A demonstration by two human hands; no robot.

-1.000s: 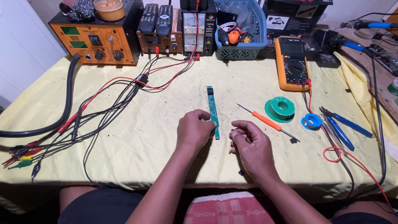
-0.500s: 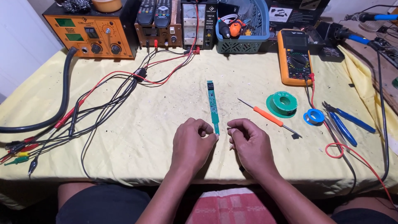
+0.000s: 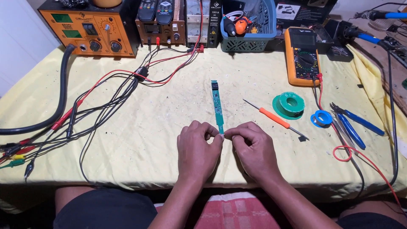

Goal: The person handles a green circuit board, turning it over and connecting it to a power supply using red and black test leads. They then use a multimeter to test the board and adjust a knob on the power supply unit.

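So, pinching near end of narrow green circuit board (image 3: 218, 106) between left hand (image 3: 197, 146) and right hand (image 3: 253, 149) fingertips, strip pointing 12 o'clock on yellow tablecloth (image 3: 161, 123). Probably light, thin, snappable; best held by edges.

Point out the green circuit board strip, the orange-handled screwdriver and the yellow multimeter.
green circuit board strip (image 3: 218, 106): head view, middle of the strip.
orange-handled screwdriver (image 3: 274, 118): head view, on the orange handle.
yellow multimeter (image 3: 302, 57): head view, around its dial.
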